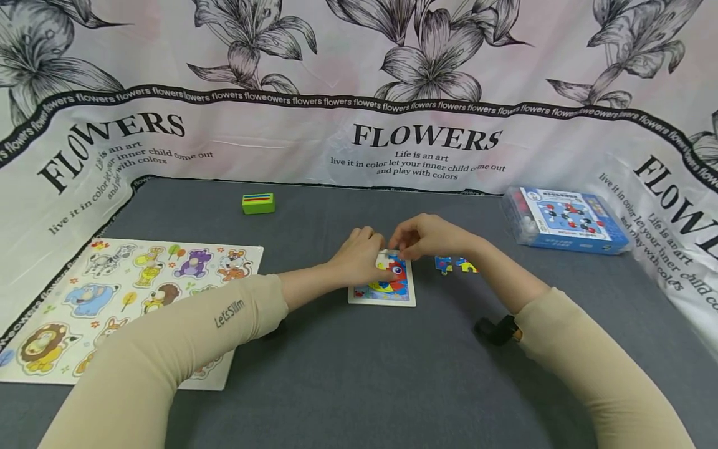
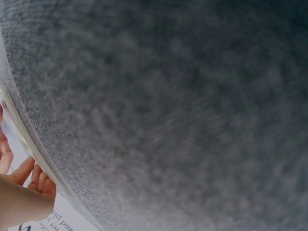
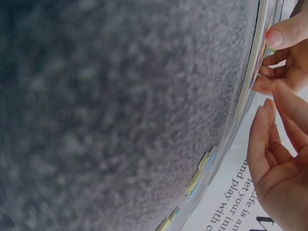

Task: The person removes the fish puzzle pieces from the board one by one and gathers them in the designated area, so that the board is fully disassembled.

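A small jigsaw puzzle with a pale frame and a colorful fish-like picture lies flat in mid-table. My left hand holds it at the left, thumb across the picture, the other fingers toward the far edge. Over the far right corner is my right hand, fingers loosely bent and fingertips close to the frame. No piece shows between those fingers in the right wrist view, where the right hand faces the left hand. Loose blue and yellow puzzle pieces lie just right of the puzzle, partly behind the right forearm.
A large animal puzzle board lies at the left, partly beneath the left sleeve. A green box with colored stripes stands farther back. At the back right sits a blue and clear plastic box. A printed floral cloth rises behind the table.
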Action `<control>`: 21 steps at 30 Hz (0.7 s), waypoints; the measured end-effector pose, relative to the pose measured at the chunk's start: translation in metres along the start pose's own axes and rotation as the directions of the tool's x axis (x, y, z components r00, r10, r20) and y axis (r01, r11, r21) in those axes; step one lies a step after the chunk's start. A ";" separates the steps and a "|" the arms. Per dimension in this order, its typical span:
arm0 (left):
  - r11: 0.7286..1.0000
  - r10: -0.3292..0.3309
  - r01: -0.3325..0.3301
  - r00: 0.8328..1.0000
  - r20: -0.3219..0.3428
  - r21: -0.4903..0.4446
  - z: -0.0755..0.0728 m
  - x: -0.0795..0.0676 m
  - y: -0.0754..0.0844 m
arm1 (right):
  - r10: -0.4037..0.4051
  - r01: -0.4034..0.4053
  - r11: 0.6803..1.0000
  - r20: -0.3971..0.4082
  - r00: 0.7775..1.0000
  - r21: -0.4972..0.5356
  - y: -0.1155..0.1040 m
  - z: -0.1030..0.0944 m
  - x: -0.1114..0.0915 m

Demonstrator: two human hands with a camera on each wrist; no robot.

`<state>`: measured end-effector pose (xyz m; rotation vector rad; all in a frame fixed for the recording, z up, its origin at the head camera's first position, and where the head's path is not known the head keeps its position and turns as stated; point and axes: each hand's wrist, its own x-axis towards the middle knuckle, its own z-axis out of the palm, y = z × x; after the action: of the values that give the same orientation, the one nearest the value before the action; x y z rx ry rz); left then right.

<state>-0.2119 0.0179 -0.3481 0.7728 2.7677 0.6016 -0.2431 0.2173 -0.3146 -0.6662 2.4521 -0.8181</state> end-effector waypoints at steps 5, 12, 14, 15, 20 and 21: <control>1.000 -0.003 0.002 1.000 -0.011 -0.027 0.002 -0.001 -0.001 | -0.012 0.013 0.999 0.007 1.000 -0.032 0.000 0.006 0.003; 1.000 0.005 -0.006 0.999 -0.032 -0.030 0.005 -0.002 -0.003 | -0.021 0.022 0.996 0.015 1.000 -0.089 0.002 0.013 0.007; 1.000 0.003 -0.004 0.999 -0.035 -0.028 0.006 -0.002 -0.003 | -0.018 0.019 0.996 0.009 1.000 -0.093 0.002 0.014 0.007; 1.000 0.003 -0.004 0.999 -0.036 -0.028 0.006 -0.002 -0.003 | -0.016 0.017 0.996 0.007 1.000 -0.093 0.002 0.014 0.008; 1.000 0.002 -0.003 0.999 -0.037 -0.031 0.007 -0.002 -0.003 | -0.009 0.009 0.995 0.006 1.000 -0.096 0.001 0.015 0.009; 1.000 0.005 -0.006 0.999 -0.039 -0.031 0.007 -0.002 -0.004 | -0.009 0.010 0.995 0.006 1.000 -0.099 0.001 0.015 0.009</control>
<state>-0.2100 0.0165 -0.3559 0.7699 2.7854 0.6655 -0.2419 0.2069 -0.3286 -0.7155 2.4992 -0.7011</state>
